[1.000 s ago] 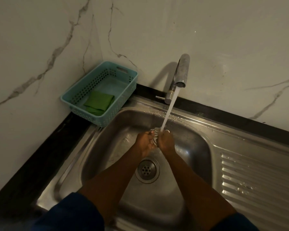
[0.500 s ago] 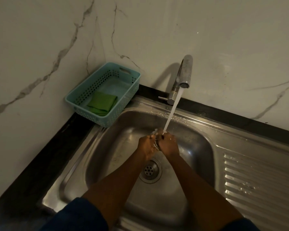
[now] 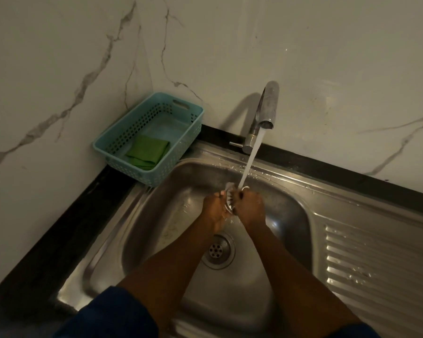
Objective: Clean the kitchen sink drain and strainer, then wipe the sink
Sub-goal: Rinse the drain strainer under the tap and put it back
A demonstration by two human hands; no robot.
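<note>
Both my hands are together over the steel sink, under the running water from the tap. My left hand and my right hand grip a small metal strainer between them, held on edge in the stream. Most of the strainer is hidden by my fingers. Below my hands the open drain shows its perforated plate in the sink bottom.
A teal plastic basket stands on the dark counter in the left corner, with a folded green cloth inside. The ribbed draining board lies to the right. Marble walls close the back and left.
My hands stay together on the strainer under the stream, turning it slightly. The camera has shifted a little, so the whole scene sits further right and lower.
</note>
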